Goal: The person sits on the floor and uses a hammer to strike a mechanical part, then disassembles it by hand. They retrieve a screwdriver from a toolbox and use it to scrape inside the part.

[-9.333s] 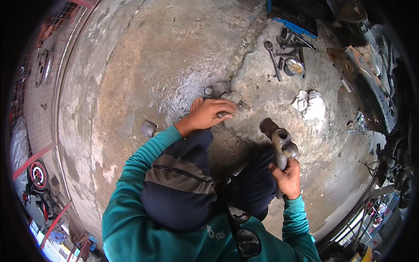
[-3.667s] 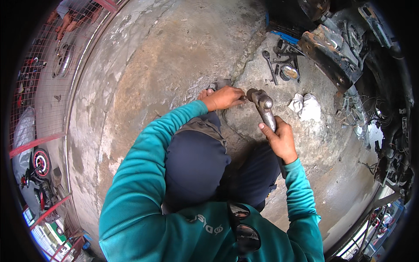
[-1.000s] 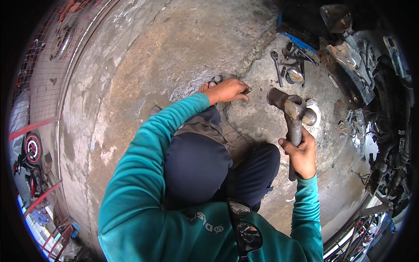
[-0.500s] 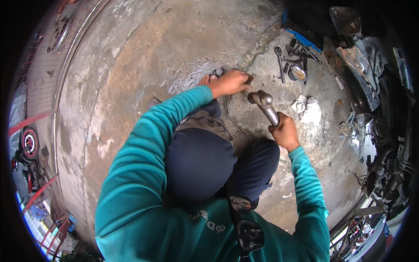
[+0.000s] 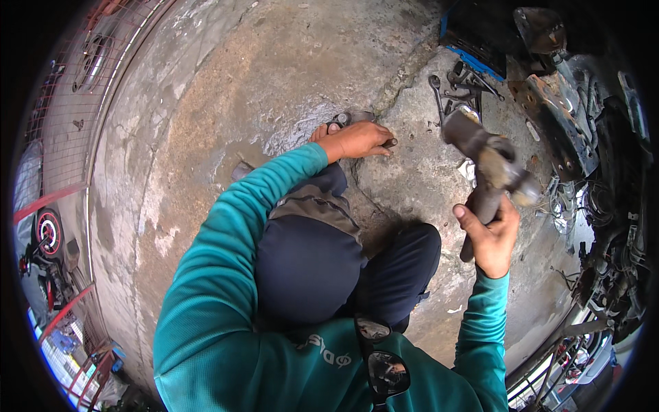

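Observation:
My right hand [image 5: 495,240] is wrapped round the handle of a hammer [image 5: 498,165], raised above the floor on the right. Its heavy metal head is slightly smeared by motion. Low over the concrete, my left hand [image 5: 353,140] closes around a short dark rod [image 5: 390,143]; only the rod's end shows past the fingers, so its exact kind is hidden. Just beyond that hand lies a dark metal part [image 5: 358,117] with a rounded end, partly covered by the fingers. Bare toes [image 5: 322,132] show right beside the left wrist.
Several wrenches and other hand tools [image 5: 467,88] lie at the far right, near a blue-edged case [image 5: 477,63]. A white cloth [image 5: 467,170] is partly behind the hammer. Metal scrap and cables [image 5: 604,254] crowd the right edge. Wire mesh [image 5: 65,123] runs along the left.
My right hand has swung the hammer up and to the right, away from my left hand. The left hand has shifted slightly, and the rod's end now shows more plainly.

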Tool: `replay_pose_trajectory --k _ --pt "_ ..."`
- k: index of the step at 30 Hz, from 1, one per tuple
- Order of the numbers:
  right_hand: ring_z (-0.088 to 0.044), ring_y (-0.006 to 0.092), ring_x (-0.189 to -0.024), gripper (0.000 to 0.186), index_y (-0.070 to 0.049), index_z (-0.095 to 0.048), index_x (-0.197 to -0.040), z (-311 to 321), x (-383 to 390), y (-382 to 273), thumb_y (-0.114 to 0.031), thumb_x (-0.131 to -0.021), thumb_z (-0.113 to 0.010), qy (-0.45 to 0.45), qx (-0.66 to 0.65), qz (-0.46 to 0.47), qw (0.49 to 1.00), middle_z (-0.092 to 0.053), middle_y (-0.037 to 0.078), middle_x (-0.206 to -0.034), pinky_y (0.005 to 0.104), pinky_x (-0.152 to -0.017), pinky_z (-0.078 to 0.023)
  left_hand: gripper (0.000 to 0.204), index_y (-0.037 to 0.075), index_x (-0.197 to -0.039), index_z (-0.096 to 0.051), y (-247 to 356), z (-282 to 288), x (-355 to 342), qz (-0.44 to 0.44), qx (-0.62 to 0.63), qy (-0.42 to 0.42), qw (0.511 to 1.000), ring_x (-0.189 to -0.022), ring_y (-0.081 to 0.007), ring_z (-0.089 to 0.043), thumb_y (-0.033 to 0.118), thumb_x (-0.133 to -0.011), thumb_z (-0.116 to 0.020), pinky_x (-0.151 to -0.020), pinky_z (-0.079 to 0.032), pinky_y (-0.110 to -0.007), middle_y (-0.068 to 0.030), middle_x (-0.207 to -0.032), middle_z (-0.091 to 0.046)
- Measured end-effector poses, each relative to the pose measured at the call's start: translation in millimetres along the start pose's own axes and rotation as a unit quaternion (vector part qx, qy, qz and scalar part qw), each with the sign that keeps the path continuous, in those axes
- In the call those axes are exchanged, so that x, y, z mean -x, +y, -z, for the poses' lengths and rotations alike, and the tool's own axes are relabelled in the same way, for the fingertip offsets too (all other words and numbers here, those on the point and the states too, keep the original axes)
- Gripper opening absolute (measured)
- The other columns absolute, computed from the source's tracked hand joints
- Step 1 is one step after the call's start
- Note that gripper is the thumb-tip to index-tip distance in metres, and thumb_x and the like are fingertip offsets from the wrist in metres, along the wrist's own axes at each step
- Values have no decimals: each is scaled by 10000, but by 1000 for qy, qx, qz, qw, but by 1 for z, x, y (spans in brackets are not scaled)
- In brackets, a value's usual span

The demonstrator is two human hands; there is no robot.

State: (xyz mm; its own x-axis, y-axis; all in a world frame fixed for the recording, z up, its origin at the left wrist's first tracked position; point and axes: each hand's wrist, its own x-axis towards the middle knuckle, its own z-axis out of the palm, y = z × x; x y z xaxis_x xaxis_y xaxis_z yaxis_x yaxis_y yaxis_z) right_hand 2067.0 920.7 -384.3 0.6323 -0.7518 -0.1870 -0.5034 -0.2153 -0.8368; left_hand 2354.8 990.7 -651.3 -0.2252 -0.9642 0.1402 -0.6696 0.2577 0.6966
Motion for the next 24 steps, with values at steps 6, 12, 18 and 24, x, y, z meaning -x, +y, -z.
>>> replay_pose_trajectory --k 6,12,18,24 --pt "-668 213 -771 196 -35 -590 -1051 -53 -8 56 20 -935 -737 125 -35 216 968 -667 106 -931 380 -725 -562 444 -54 -1113 -679 1 -6 -11 -50 6 27 998 -1042 -407 -683 367 -982 -729 -896 -542 -486 -205 -1045 -696" --pt "-720 452 -973 312 -21 -750 -1074 -62 -16 162 -188 -813 -778 -207 382 -91 896 -738 285 -1001 540 -824 -565 360 31 -1138 -704 -22 -21 18 -15 37 25 999 -1013 -408 -697 349 -975 -748 -874 -548 -486 -168 -1092 -715" --pt "-682 305 -745 336 -3 -693 -1007 -45 20 143 -111 -743 -871 -118 188 -83 972 -679 171 -773 415 -742 -539 305 62 -1104 -749 9 -2 18 83 66 14 994 -1024 -357 -717 339 -978 -750 -898 -568 -455 -117 -1147 -742" --pt "-461 135 -688 296 28 -649 -943 -32 9 90 -87 -771 -861 -63 84 -80 991 -536 32 -721 331 -646 -452 335 80 -1117 -781 -1 10 23 110 54 17 992 -1017 -328 -737 387 -988 -742 -882 -580 -440 -68 -1185 -760"
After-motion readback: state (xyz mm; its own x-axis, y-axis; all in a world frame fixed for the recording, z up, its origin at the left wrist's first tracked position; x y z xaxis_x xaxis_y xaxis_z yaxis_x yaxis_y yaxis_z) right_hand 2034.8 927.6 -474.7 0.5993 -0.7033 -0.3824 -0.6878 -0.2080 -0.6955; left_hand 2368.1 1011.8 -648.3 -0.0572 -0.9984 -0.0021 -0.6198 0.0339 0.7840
